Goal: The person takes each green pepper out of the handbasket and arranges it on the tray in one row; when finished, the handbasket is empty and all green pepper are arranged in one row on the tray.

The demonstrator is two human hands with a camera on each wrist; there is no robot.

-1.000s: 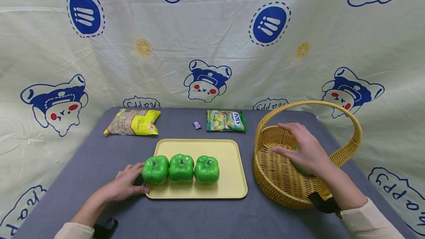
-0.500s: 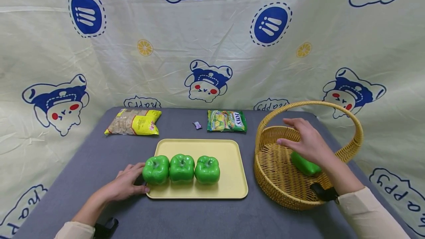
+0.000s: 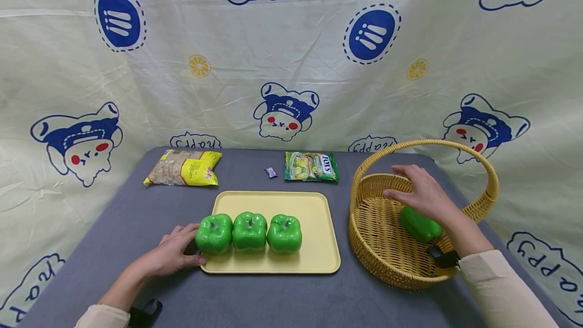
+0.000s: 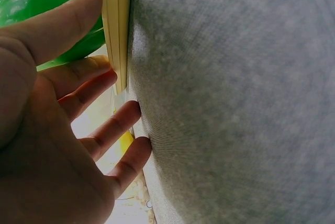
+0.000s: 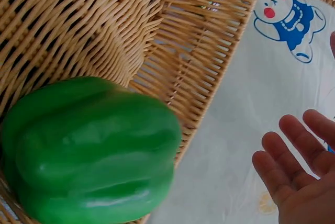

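Three green bell peppers stand in a row on a pale yellow tray. My left hand rests at the tray's left edge; its thumb and index finger touch the rim, as the left wrist view shows, and the other fingers reach down to the tablecloth. Inside a wicker basket on the right lies another green bell pepper on its side. My right hand hovers above that pepper, under the arched handle, with fingers spread and nothing held. In the right wrist view the pepper is apart from the hand.
Behind the tray lie a yellow and clear snack bag, a small purple wrapped sweet and a green packet. The basket's tall handle arches over its opening. A printed curtain hangs behind the grey table.
My right hand has risen slightly and moved right, uncovering more of the bell pepper in the basket. The left hand and the tray have stayed in place.
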